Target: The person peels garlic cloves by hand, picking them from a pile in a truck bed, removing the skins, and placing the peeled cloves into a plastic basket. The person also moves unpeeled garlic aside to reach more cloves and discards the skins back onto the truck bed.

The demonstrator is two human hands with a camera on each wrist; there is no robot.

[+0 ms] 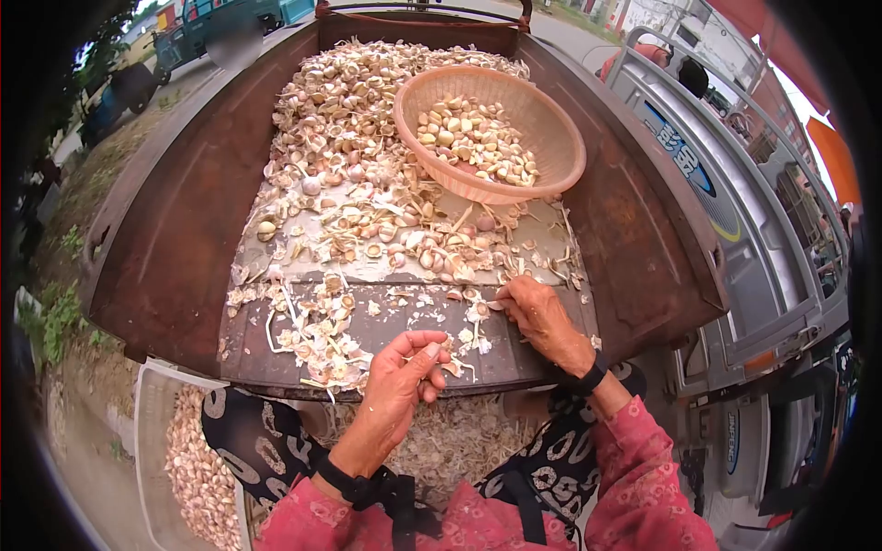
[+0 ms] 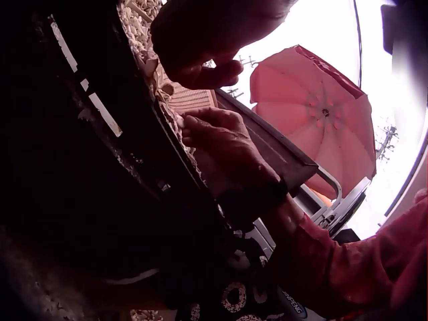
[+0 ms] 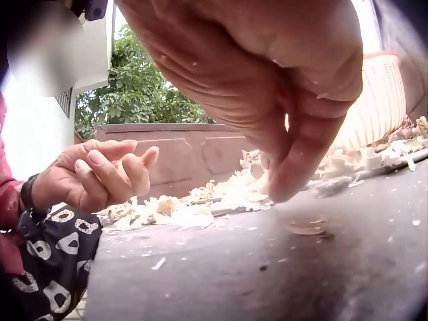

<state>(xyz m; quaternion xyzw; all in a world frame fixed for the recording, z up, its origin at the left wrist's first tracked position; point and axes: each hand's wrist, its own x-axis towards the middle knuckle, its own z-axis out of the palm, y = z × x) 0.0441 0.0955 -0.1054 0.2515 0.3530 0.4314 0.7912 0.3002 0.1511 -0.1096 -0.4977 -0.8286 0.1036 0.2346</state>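
My left hand hovers over the near edge of the truck bed, its fingers loosely curled with nothing visible between them. In the right wrist view the same left hand shows its bent fingertips apart from the thumb. My right hand reaches down to the dark tailgate board, fingertips together beside the peeled skins. It pinches a small pale piece of garlic, mostly hidden by the fingers. Garlic skins lie scattered about both hands. Unpeeled garlic cloves lie in a loose row just beyond.
A pink plastic basket holds peeled cloves. Behind it spreads a large heap of garlic. Rusty side walls flank the bed. A pale crate with garlic stands at lower left; a grey vehicle is at right.
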